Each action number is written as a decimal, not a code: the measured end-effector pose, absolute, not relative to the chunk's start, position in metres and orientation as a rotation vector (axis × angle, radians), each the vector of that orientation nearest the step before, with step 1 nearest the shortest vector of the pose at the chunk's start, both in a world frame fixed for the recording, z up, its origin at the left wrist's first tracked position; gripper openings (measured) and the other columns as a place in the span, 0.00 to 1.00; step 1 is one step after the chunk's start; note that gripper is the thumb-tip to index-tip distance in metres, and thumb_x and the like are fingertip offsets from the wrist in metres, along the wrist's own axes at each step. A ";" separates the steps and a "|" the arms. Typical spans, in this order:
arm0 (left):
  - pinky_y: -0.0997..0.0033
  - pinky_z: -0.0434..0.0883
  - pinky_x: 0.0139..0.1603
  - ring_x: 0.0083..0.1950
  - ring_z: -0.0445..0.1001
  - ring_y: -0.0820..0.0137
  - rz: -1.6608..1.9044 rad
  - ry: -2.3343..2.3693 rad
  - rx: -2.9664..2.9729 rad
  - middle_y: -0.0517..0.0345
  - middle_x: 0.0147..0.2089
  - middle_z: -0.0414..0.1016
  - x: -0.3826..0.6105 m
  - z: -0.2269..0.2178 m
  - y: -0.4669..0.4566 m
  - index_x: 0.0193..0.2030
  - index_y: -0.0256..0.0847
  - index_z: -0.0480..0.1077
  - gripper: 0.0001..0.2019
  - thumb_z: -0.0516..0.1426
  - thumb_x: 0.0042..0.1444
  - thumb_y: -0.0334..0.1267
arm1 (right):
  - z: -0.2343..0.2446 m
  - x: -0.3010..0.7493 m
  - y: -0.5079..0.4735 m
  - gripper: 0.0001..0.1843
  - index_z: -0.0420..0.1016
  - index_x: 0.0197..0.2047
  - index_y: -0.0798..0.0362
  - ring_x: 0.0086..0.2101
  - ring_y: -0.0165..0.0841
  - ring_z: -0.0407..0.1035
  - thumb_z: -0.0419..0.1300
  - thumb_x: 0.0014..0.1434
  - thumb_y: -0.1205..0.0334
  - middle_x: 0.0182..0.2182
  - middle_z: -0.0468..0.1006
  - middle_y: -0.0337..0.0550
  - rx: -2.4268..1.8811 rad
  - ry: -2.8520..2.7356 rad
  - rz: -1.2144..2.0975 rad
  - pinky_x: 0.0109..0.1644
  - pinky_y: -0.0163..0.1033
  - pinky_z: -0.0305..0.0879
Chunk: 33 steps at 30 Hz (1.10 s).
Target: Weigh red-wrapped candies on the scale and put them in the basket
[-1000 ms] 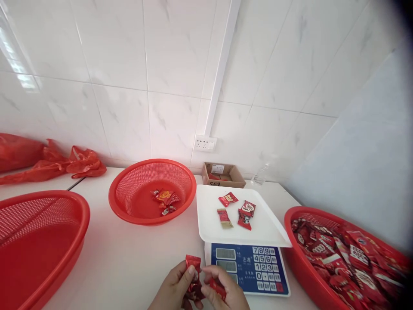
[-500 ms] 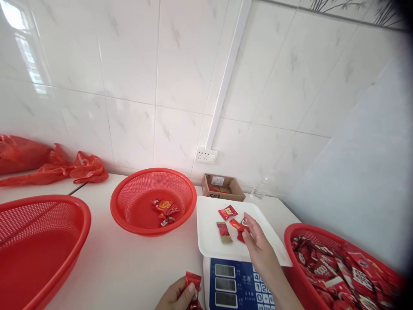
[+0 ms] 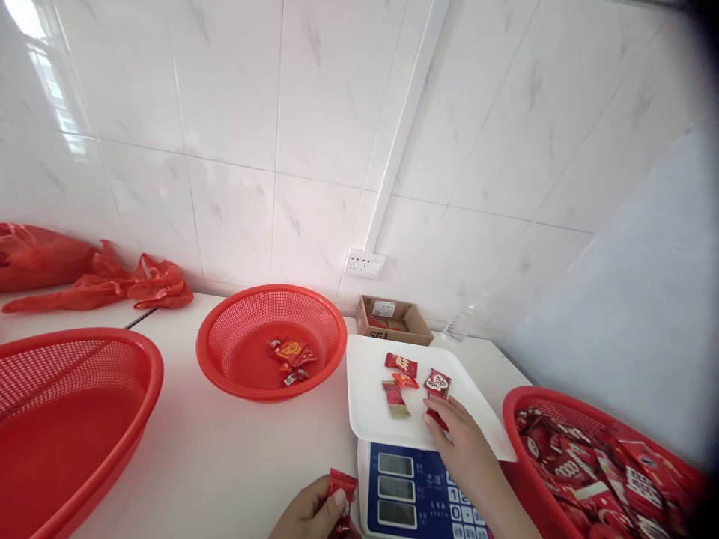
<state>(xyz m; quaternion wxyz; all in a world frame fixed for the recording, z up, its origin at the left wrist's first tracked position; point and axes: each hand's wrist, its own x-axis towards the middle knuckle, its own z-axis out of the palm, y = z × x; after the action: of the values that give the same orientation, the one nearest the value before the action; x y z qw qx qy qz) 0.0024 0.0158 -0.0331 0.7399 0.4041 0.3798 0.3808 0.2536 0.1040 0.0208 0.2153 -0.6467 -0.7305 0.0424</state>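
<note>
My left hand (image 3: 314,509), at the bottom edge, pinches a red wrapped candy (image 3: 342,486) between thumb and fingers. More red wrapper shows below it, partly cut off by the frame. Over the white tray (image 3: 365,423) of a digital scale (image 3: 424,490), my right hand (image 3: 457,434) has thumb and fingers closed around another red candy (image 3: 438,421), partly hidden. Several other candies lie on the tray: a red one with pale print (image 3: 401,364), a small orange-red one (image 3: 405,380), a red and gold one (image 3: 396,399) and a dark red one (image 3: 437,382).
A red basket (image 3: 272,293) behind holds a few candies; another red basket (image 3: 151,374) stands left. On the right, a red basket (image 3: 512,408) is heaped with candies. By the wall are a cardboard box (image 3: 401,329), a clear plastic container (image 3: 459,323) and red plastic bags (image 3: 162,283).
My right hand has come down nearer the tray's front edge, its fingers closing on a candy. The candies on the tray lie more spread apart. My left hand still holds its candy.
</note>
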 end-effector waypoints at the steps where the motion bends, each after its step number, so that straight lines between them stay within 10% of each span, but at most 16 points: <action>1: 0.69 0.66 0.39 0.31 0.70 0.71 0.839 0.833 0.881 0.62 0.28 0.67 0.002 -0.034 0.016 0.35 0.39 0.68 0.28 0.56 0.42 0.65 | 0.022 0.250 0.106 0.25 0.72 0.50 0.55 0.57 0.45 0.55 0.44 0.58 0.52 0.53 0.69 0.49 -1.807 -2.039 0.101 0.59 0.55 0.53; 9: 0.71 0.65 0.37 0.30 0.70 0.73 0.838 0.859 0.949 0.62 0.27 0.67 0.001 -0.041 0.018 0.36 0.38 0.68 0.28 0.55 0.44 0.65 | 0.034 0.216 0.125 0.23 0.65 0.57 0.46 0.61 0.46 0.45 0.44 0.61 0.54 0.57 0.64 0.38 -1.870 -2.218 0.015 0.60 0.61 0.45; 17: 0.71 0.65 0.37 0.30 0.69 0.74 0.833 0.836 0.942 0.63 0.28 0.66 -0.001 -0.034 0.020 0.34 0.39 0.68 0.26 0.56 0.45 0.63 | 0.042 0.236 0.122 0.19 0.75 0.39 0.49 0.49 0.41 0.65 0.44 0.60 0.55 0.44 0.76 0.43 -1.745 -2.127 0.166 0.53 0.51 0.59; 25: 0.73 0.63 0.34 0.28 0.68 0.75 0.874 0.799 0.844 0.65 0.26 0.63 0.003 -0.038 0.020 0.31 0.39 0.65 0.25 0.58 0.42 0.62 | 0.052 0.224 0.150 0.25 0.59 0.61 0.46 0.62 0.44 0.40 0.40 0.62 0.60 0.62 0.55 0.35 -2.023 -2.220 0.078 0.61 0.59 0.43; 33: 0.72 0.64 0.36 0.30 0.70 0.74 0.851 0.784 0.874 0.63 0.28 0.65 0.002 -0.035 0.019 0.34 0.39 0.66 0.28 0.58 0.40 0.64 | 0.050 0.236 0.137 0.25 0.63 0.59 0.50 0.62 0.43 0.43 0.39 0.63 0.59 0.59 0.61 0.43 -2.089 -2.185 0.208 0.61 0.58 0.44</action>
<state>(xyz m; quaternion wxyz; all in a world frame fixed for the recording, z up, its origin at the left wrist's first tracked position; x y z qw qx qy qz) 0.0022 0.0194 -0.0352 0.7485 0.3997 0.3584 0.3892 0.2361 0.1366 0.0500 0.0558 -0.6884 -0.7200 0.0685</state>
